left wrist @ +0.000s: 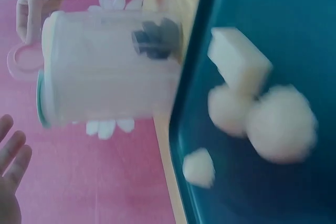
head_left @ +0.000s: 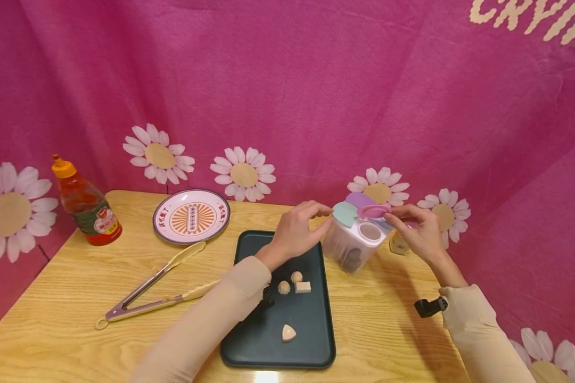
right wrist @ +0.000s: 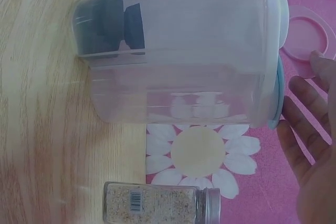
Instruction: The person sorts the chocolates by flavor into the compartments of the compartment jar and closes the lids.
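A clear plastic storage container (head_left: 337,242) stands upright at the right, dark pieces (left wrist: 156,39) at its bottom. Its white top carries a mint-green flap lid (head_left: 345,214), a purple one (head_left: 360,199) and a pink one (head_left: 375,211); the pink lid is raised, and a round opening (head_left: 370,231) shows in front of it. My right hand (head_left: 418,232) pinches the pink lid's edge between thumb and fingers. On the container's other side, my left hand (head_left: 297,230) has its fingers loosely extended toward the green lid, holding nothing. In the left wrist view, those fingertips (left wrist: 18,139) are apart from the container.
Left of the container lies a dark tray (head_left: 311,340) with several small pale pieces (head_left: 303,287). A glass jar (right wrist: 157,203) of grains stands beside the container. Farther left are open tongs (head_left: 141,308), a round plate (head_left: 165,223) and a red sauce bottle (head_left: 88,205). Pink cloth hangs behind.
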Demonstrator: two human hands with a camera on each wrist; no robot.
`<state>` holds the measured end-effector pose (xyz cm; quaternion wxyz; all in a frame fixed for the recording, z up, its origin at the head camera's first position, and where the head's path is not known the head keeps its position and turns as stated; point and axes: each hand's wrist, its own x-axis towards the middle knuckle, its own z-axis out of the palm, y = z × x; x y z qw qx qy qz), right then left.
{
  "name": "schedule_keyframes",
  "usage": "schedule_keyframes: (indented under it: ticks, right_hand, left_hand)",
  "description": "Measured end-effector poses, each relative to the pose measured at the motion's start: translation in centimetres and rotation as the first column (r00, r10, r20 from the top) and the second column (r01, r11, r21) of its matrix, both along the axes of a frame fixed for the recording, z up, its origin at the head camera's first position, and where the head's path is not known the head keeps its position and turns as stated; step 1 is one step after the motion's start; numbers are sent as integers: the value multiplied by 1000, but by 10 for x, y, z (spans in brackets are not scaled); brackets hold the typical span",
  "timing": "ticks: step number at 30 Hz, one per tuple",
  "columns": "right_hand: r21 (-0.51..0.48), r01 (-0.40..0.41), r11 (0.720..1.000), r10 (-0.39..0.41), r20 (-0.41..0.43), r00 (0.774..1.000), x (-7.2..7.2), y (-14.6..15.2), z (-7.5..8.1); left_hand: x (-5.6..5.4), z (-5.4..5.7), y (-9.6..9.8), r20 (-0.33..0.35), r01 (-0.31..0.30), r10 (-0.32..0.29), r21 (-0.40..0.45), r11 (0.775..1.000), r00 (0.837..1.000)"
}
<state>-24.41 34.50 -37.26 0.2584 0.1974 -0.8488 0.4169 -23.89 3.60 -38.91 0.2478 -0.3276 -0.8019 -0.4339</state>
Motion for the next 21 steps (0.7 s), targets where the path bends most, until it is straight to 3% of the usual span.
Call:
schedule_keyframes:
  ticks: [7, 12, 21]
  right_hand:
    - [-9, -11, 1000, 11, -5, 1000, 2, 0, 0]
    - [-4, -18, 1000, 18, -24, 1000, 3, 0, 1]
    - [26, -11, 1000, 12, -42, 999, 7, -2, 2]
  left_hand:
    - [-5, 6, 40, -12, -43, 44, 17, 999, 999]
    - [-7, 12, 57, 60, -32, 33, -15, 999, 998]
    - [-9, 15, 67, 188, 23, -13, -51, 998, 982]
